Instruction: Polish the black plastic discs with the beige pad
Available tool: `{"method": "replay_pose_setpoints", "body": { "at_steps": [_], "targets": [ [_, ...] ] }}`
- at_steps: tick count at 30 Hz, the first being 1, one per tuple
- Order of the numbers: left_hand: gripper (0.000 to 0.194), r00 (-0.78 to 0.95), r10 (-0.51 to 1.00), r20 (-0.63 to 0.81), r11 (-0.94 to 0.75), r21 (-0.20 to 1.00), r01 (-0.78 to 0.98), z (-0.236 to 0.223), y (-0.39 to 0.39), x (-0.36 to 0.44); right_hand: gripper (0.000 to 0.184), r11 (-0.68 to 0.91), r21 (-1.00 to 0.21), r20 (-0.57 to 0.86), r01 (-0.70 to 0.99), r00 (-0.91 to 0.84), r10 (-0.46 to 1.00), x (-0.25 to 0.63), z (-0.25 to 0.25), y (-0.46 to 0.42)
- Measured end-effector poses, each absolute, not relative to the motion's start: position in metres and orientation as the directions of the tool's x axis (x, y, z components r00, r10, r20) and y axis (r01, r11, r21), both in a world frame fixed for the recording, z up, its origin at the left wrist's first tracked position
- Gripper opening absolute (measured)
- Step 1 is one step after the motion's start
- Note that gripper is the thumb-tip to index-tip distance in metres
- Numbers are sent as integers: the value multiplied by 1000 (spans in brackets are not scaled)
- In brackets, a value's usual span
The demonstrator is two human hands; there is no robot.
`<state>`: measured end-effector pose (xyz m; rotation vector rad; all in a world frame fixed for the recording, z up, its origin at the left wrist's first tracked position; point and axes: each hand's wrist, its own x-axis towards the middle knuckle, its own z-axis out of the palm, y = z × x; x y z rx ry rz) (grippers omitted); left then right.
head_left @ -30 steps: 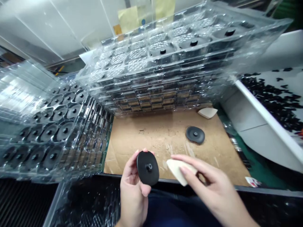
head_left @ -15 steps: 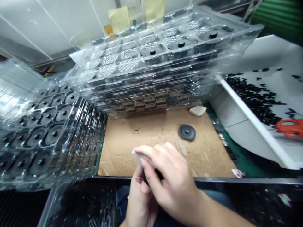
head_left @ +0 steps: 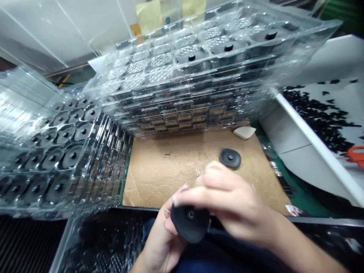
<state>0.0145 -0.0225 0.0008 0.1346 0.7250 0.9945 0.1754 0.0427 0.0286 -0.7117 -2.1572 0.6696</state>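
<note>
Hands: left hand (head_left: 169, 235) curled closed around the near left side of a black disc (head_left: 190, 229); right hand (head_left: 236, 201) partly bent, its fingers across the disc's far edge, too blurred to tell whether it pinches anything else.
Disc position: held above the near edge of the cardboard sheet (head_left: 159, 178).
Disc direction: face tilted towards the person, centre stud showing; far edge covered, so its long axis cannot be told.
Discs on cardboard: one, the second disc (head_left: 230, 158), flat, stud up, long axis roughly left to right.
White wedge (head_left: 245, 132): one, far right on the cardboard.
Tray stacks: two, the left stack (head_left: 108, 163) and the far stack (head_left: 182, 102).
Far stack's top tray: three studded discs (head_left: 228, 48) visible, towards the right.
</note>
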Motion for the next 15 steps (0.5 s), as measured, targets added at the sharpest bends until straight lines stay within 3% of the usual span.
{"method": "replay_pose_setpoints", "body": {
  "at_steps": [2, 4, 6, 8, 12, 15],
  "targets": [
    [53, 388, 796, -465, 580, 402, -708, -1, -22, 9, 25, 514, -757, 371, 405, -381, 847, 182, 8, 39],
    [55, 421, 789, -447, 589, 358, -724, -3, -21, 5, 23, 239, -853, 158, 465, -207, 965, 188, -20, 26],
    [54, 431, 785, -445, 591, 329, -736, -5, -20, 2, 24, 53, -895, -39, 442, -196, 980, 193, -47, 9],
    [55, 436, 771, -465, 606, 324, -726, -4, -19, 2, 23, 0, -902, -126, 431, -265, 956, 198, -66, -5],
    [53, 457, 710, -536, 674, 328, -662, 2, -14, 6, 24, -38, -877, -150, 479, -198, 969, 209, -58, -8],
    [55, 473, 703, -531, 684, 323, -654, 3, -14, 12, 23, 70, -855, 44, 515, -62, 997, 210, -16, 0]
  ]
}}
